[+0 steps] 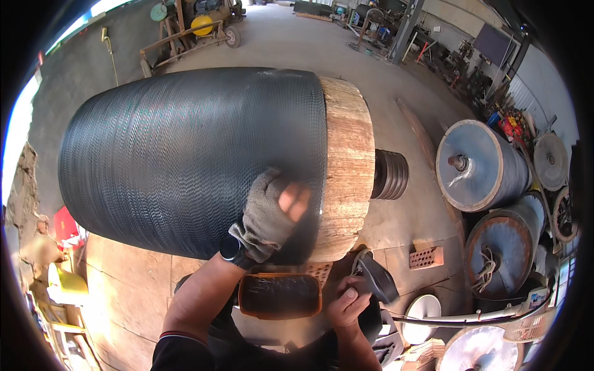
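Note:
My left hand (272,216), in a grey glove with bare fingers showing, rests on a large black drum (198,148) whose surface is finely ridged. Its fingers lie against the drum near the right end, slightly blurred. A pale wooden end (346,167) closes off that side. Lower right, my bare right hand (348,306) is closed round a dark, rounded hand tool (377,278) with a metal part; its exact kind is not clear. Between my forearms sits an orange-rimmed tray (280,316) with a dark inside.
A ribbed shaft (391,175) sticks out of the wooden end. Large drums (470,164) stand at the right, near a perforated brick (426,258). A yellow stool (67,285) is at the lower left. A wheeled frame (185,46) stands at the back.

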`<act>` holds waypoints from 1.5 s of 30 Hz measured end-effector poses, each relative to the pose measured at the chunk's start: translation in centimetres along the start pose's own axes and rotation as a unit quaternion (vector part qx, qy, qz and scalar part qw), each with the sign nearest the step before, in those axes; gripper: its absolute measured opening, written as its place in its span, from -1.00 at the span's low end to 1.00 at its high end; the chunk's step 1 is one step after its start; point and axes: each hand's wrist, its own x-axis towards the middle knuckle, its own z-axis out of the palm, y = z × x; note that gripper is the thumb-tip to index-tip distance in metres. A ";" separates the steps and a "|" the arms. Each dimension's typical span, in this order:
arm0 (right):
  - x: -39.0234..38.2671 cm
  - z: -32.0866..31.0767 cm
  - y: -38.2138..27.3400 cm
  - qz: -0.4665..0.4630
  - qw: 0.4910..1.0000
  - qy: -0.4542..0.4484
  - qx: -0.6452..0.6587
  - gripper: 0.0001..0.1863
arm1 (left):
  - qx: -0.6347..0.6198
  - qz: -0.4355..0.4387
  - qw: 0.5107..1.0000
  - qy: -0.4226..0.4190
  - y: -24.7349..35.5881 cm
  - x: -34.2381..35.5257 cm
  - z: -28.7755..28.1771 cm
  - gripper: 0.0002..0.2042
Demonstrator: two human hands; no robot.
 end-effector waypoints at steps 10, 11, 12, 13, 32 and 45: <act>-0.8 -0.2 2.2 -0.098 0.986 0.016 -0.136 -0.77 | -0.006 0.000 1.000 -0.014 -0.5 0.6 0.3 -0.58; -1.3 0.1 2.9 -0.053 0.983 -0.018 -0.177 -0.79 | -0.007 -0.007 1.000 -0.005 -0.4 0.5 0.6 -0.59; -1.0 0.3 2.5 -0.012 0.975 -0.056 -0.217 -0.80 | -0.003 -0.014 1.000 0.004 -0.5 0.3 0.9 -0.59; 1.4 0.5 -1.0 0.078 0.991 -0.070 -0.083 -0.81 | 0.001 -0.020 1.000 0.017 -0.5 0.3 1.3 -0.59; 2.5 -1.9 -2.5 -0.095 0.993 -0.054 -0.054 -0.81 | 0.031 -0.051 0.997 -0.047 -1.2 1.2 0.9 -0.71; 3.4 1.5 -0.6 0.106 0.981 -0.112 -0.120 -0.66 | 0.033 -0.048 0.998 -0.027 -1.4 1.5 1.4 -0.70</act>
